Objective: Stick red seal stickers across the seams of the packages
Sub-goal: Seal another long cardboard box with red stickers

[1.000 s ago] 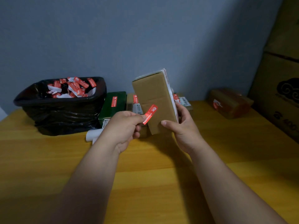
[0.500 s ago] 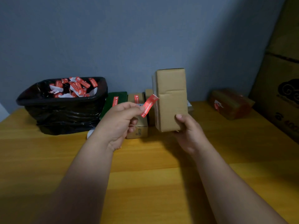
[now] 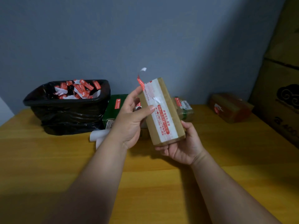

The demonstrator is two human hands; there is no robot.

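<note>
- Right hand (image 3: pixel 182 148), at 5 o'clock of centre, cups the tilted brown package (image 3: pixel 162 110) from below, fingers curled round it.
- Left hand (image 3: pixel 129 120) pinches the red sticker (image 3: pixel 140 83) at the package's 11 o'clock corner.
- Black bin (image 3: pixel 68 110) sits at 9 o'clock.

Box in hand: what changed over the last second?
The right hand turned the box so its white-taped face shows. The left hand carried the red sticker up to the box's top left edge. Bin and table packages stayed put.
</note>
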